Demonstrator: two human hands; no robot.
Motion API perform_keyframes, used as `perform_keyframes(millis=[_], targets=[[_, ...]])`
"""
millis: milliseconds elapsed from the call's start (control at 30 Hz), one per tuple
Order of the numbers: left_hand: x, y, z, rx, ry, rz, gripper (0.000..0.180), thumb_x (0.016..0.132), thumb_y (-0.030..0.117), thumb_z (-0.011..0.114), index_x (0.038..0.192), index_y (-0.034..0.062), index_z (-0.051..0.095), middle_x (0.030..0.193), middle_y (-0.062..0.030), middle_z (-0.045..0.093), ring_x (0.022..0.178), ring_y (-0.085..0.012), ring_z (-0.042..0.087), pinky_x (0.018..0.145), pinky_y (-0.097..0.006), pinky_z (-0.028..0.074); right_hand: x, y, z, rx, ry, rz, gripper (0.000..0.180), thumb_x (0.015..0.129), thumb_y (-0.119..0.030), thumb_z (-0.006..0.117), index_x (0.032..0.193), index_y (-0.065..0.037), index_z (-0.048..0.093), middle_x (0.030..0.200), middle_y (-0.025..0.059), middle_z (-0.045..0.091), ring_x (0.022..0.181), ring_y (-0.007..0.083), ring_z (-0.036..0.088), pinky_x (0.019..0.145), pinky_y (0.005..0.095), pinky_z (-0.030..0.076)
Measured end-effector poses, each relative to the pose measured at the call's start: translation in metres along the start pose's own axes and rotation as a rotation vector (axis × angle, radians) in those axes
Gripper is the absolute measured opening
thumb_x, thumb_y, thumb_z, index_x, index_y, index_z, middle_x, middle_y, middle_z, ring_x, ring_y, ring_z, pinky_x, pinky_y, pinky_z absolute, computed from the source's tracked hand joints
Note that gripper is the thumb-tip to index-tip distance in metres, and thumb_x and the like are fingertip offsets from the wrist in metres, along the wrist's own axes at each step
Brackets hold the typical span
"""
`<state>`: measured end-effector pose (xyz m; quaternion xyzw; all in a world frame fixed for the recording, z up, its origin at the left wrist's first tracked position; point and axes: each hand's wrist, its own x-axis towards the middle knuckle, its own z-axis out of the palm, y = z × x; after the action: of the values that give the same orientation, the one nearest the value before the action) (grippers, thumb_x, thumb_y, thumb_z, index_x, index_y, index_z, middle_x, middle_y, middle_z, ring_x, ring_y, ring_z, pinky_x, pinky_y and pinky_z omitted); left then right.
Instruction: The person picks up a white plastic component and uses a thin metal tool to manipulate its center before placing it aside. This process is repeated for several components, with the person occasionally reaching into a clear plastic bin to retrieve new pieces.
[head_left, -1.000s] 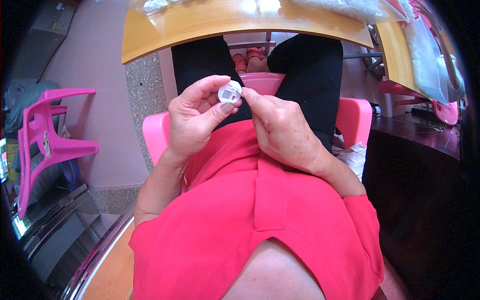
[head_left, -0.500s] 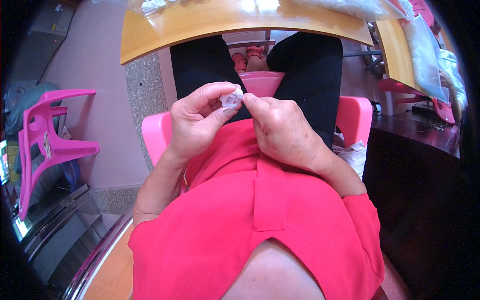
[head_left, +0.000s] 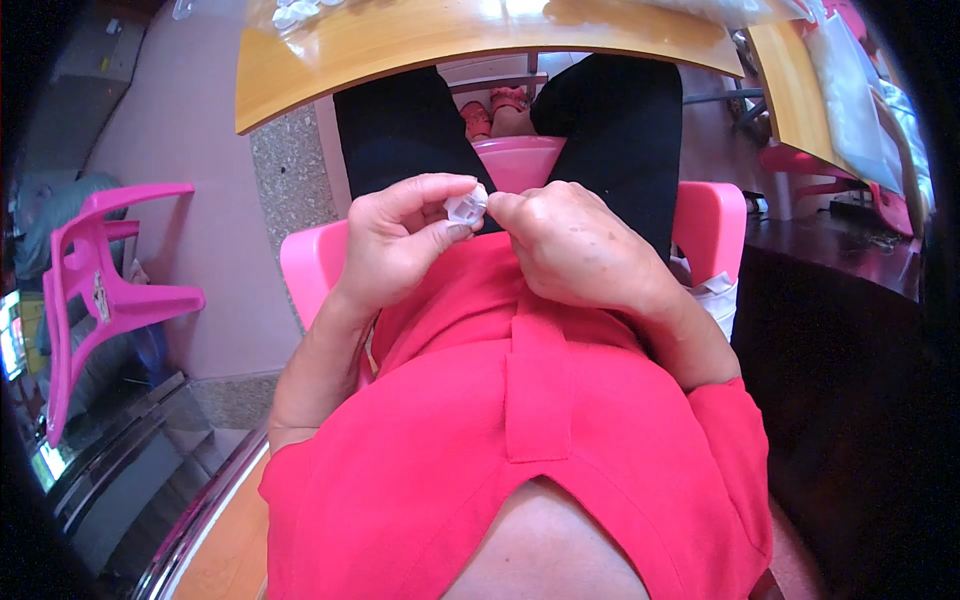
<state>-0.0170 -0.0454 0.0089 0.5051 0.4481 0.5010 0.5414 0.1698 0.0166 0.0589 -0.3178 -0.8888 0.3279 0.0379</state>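
Over my lap, my left hand (head_left: pixel 392 232) pinches a small white plastic piece (head_left: pixel 465 207) between thumb and forefinger. The piece looks boxy, with pale, partly see-through walls. My right hand (head_left: pixel 575 245) is closed, its thumb and forefinger pressed together against the piece's right side. Whatever lies between those right fingertips is too small and hidden to make out. Both hands are held close together in front of my red top, short of the table's near edge.
A wooden table (head_left: pixel 400 62) spans the far side, with several white pieces (head_left: pixel 296 13) on it. A pink plastic stool (head_left: pixel 110 285) stands at left. Plastic bags (head_left: pixel 840 100) lie at far right, above a dark surface (head_left: pixel 830 245). Pink seat parts (head_left: pixel 708 235) flank my legs.
The white piece has turned in my left fingers and shows a different face. My right hand has shifted slightly, with its fingertips still at the piece's right side.
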Motion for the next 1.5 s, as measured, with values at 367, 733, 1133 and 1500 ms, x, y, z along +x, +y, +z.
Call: perform_keyframes(millis=[367, 733, 1133, 1500], targets=[[0.006, -0.006, -0.004, -0.338, 0.017, -0.036, 0.036, 0.085, -0.002, 0.061, 0.121, -0.0033, 0.054, 0.105, -0.0138, 0.063, 0.09, -0.02, 0.064, 0.08, -0.031, 0.055, -0.003, -0.005, 0.004, -0.045, 0.206, 0.004, 0.017, 0.074, 0.004, 0.056, 0.091, 0.002, 0.056, 0.068, 0.0213, 0.061, 0.066, 0.0362, 0.064, 0.057, 0.0412, 0.052], [0.005, -0.003, -0.003, -0.282, 0.031, -0.094, 0.037, 0.083, -0.004, 0.064, 0.119, -0.0029, 0.056, 0.1, -0.0122, 0.065, 0.088, -0.0186, 0.065, 0.078, -0.03, 0.056, -0.002, -0.003, 0.0, -0.04, 0.102, 0.048, 0.016, 0.079, 0.004, 0.053, 0.094, 0.004, 0.058, 0.072, 0.0191, 0.064, 0.07, 0.0335, 0.066, 0.061, 0.0382, 0.052], [0.004, -0.001, -0.008, -0.324, 0.156, 0.07, 0.04, 0.078, -0.008, 0.068, 0.116, -0.0035, 0.057, 0.103, -0.0117, 0.064, 0.094, -0.0171, 0.063, 0.084, -0.029, 0.053, 0.01, -0.008, 0.004, 0.771, 0.031, 0.26, 0.018, 0.093, -0.005, 0.046, 0.095, 0.004, 0.06, 0.062, 0.0029, 0.056, 0.058, 0.0076, 0.051, 0.054, 0.0228, 0.041], [0.005, -0.001, -0.005, -0.328, 0.167, 0.1, 0.038, 0.079, -0.008, 0.066, 0.115, -0.0039, 0.056, 0.1, -0.0141, 0.064, 0.088, -0.0195, 0.065, 0.082, -0.03, 0.054, 0.011, -0.008, 0.012, 0.851, 0.053, 0.24, 0.018, 0.093, -0.005, 0.045, 0.097, 0.003, 0.061, 0.063, 0.001, 0.055, 0.057, 0.006, 0.049, 0.053, 0.0214, 0.04]])
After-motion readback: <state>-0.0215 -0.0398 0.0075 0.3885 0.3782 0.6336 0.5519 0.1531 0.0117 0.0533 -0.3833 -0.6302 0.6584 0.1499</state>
